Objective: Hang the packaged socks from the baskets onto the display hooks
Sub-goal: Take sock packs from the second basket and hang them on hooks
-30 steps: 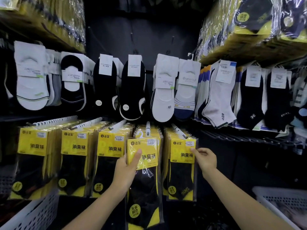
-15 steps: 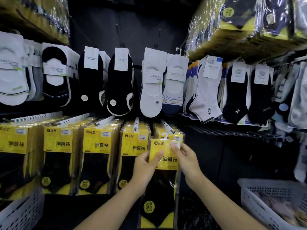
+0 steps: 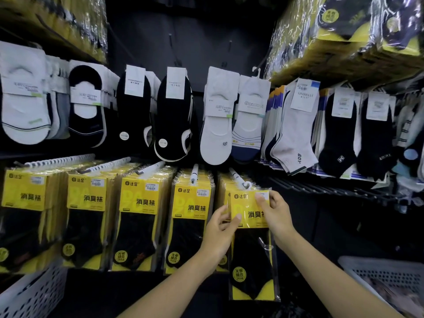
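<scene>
While the right hand [image 3: 276, 211] pinches the top right corner of a yellow-and-black plastic-wrapped sock packet [image 3: 251, 237], thumb on its yellow card, the left hand [image 3: 219, 228] is half open with its thumb tip on the card's left edge and its fingers behind the packet's left side. The packet's white hanger loop sits at the tip of the rightmost white display hook [image 3: 238, 179] of the lower row, in front of the packets already hung there. Just to its left, four more white hooks carry tightly packed stacks of matching yellow packets [image 3: 144, 216], with almost no gap between neighbouring stacks. To the right of the held packet the dark wall [image 3: 332, 226] under the black wire shelf [image 3: 321, 188] is bare. A white perforated plastic basket [image 3: 385, 278] stands at the lower right corner, another white perforated basket [image 3: 29, 292] at the lower left.
</scene>
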A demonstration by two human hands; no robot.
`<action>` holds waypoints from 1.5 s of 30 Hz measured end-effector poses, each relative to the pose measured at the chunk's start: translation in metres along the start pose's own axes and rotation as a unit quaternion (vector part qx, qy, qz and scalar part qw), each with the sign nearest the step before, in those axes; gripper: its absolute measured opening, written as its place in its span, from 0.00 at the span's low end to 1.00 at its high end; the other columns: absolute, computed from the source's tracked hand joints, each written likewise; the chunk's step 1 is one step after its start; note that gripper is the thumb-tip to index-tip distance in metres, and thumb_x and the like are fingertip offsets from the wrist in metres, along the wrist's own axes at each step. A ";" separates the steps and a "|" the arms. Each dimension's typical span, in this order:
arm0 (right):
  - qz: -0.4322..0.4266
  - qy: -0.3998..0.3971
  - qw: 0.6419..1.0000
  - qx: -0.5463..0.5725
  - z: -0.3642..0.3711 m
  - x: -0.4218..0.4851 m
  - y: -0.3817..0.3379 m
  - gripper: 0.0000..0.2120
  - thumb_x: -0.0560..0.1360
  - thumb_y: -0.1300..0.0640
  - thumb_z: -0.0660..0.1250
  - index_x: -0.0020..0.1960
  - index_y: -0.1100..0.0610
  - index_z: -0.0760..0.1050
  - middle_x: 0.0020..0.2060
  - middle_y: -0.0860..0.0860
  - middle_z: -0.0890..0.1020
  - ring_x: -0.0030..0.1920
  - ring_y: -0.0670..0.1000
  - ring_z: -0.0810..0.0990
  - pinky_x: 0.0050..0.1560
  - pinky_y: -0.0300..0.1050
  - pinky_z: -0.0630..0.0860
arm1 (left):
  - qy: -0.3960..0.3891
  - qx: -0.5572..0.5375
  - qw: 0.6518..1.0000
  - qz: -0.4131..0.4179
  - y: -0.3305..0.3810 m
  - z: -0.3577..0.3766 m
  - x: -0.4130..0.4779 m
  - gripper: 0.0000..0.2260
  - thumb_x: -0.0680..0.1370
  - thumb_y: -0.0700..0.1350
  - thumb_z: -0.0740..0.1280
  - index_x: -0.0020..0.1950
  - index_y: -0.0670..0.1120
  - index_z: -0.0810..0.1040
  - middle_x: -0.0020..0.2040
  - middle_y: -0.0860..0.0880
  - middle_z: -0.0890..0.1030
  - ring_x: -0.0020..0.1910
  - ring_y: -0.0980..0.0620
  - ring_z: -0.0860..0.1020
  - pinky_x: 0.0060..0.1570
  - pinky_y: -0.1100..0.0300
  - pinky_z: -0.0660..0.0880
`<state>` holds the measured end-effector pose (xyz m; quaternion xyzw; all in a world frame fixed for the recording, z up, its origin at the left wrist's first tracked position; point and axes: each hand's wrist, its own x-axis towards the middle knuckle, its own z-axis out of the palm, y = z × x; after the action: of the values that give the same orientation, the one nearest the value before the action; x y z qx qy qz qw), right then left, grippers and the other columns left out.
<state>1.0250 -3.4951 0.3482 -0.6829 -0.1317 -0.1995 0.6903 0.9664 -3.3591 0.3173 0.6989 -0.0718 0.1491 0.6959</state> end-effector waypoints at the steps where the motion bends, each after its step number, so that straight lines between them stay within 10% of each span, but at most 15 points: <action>1: 0.003 -0.006 1.000 0.002 0.001 0.000 0.001 0.03 0.78 0.57 0.65 0.51 0.55 0.75 0.46 0.52 0.84 0.46 0.51 0.83 0.48 0.49 0.80 | 0.001 0.001 1.000 0.001 -0.004 -0.001 0.000 0.25 0.78 0.51 0.66 0.73 0.50 0.64 0.60 0.57 0.75 0.49 0.67 0.74 0.38 0.76 0.70; 6: 0.012 -0.014 1.000 0.000 0.004 0.003 0.011 0.05 0.77 0.56 0.67 0.51 0.55 0.76 0.46 0.53 0.84 0.44 0.47 0.83 0.40 0.38 0.79 | 0.009 0.032 0.999 -0.005 -0.009 -0.002 0.006 0.27 0.78 0.52 0.64 0.75 0.50 0.60 0.69 0.54 0.69 0.51 0.65 0.72 0.39 0.75 0.70; 13: 0.039 0.055 0.997 -0.028 0.005 0.012 0.026 0.18 0.72 0.50 0.72 0.58 0.56 0.72 0.56 0.55 0.77 0.55 0.51 0.78 0.52 0.44 0.77 | 0.025 0.089 0.996 0.014 -0.019 0.001 0.020 0.31 0.80 0.55 0.59 0.78 0.53 0.48 0.78 0.53 0.54 0.76 0.53 0.54 0.74 0.53 0.56; 16: 0.068 0.021 0.997 -0.013 0.001 0.015 0.033 0.26 0.74 0.45 0.68 0.68 0.55 0.68 0.64 0.51 0.74 0.63 0.50 0.74 0.63 0.47 0.73 | -0.010 0.096 0.995 0.002 -0.022 -0.001 0.032 0.32 0.80 0.58 0.56 0.77 0.56 0.42 0.78 0.54 0.50 0.77 0.52 0.50 0.73 0.52 0.52; 30: 0.058 -0.123 0.987 0.091 0.010 0.034 0.039 0.34 0.67 0.36 0.65 0.71 0.42 0.64 0.55 0.39 0.82 0.55 0.41 0.81 0.53 0.41 0.77 | -0.075 0.063 0.995 0.011 -0.026 -0.002 0.076 0.35 0.72 0.69 0.50 0.74 0.65 0.35 0.77 0.62 0.42 0.70 0.63 0.50 0.66 0.59 0.53; 34: 0.042 -0.135 0.986 0.086 0.004 0.024 0.044 0.29 0.69 0.38 0.65 0.69 0.40 0.65 0.60 0.42 0.80 0.61 0.43 0.78 0.61 0.45 0.73 | -0.072 0.048 0.996 0.005 -0.034 -0.003 0.070 0.37 0.71 0.69 0.52 0.74 0.65 0.35 0.77 0.62 0.44 0.71 0.63 0.52 0.64 0.61 0.54; 39: 0.019 -0.110 0.991 0.075 0.000 0.000 0.068 0.27 0.72 0.44 0.66 0.69 0.42 0.65 0.58 0.34 0.79 0.57 0.33 0.76 0.47 0.26 0.75 | -0.075 0.029 0.997 0.012 -0.055 -0.001 0.056 0.40 0.71 0.69 0.58 0.75 0.64 0.37 0.74 0.64 0.55 0.68 0.66 0.57 0.65 0.63 0.55; 45: 0.029 -0.123 0.990 0.062 0.005 0.007 0.070 0.24 0.72 0.44 0.65 0.68 0.44 0.69 0.58 0.40 0.80 0.59 0.40 0.78 0.57 0.39 0.73 | -0.065 0.021 0.998 -0.005 -0.056 0.002 0.059 0.42 0.68 0.70 0.59 0.74 0.66 0.38 0.70 0.64 0.62 0.66 0.65 0.60 0.64 0.63 0.57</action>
<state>1.0634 -3.4919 0.2894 -0.6615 -0.2079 -0.0853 0.7155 1.0401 -3.3535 0.2820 0.7221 -0.1101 0.1019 0.6753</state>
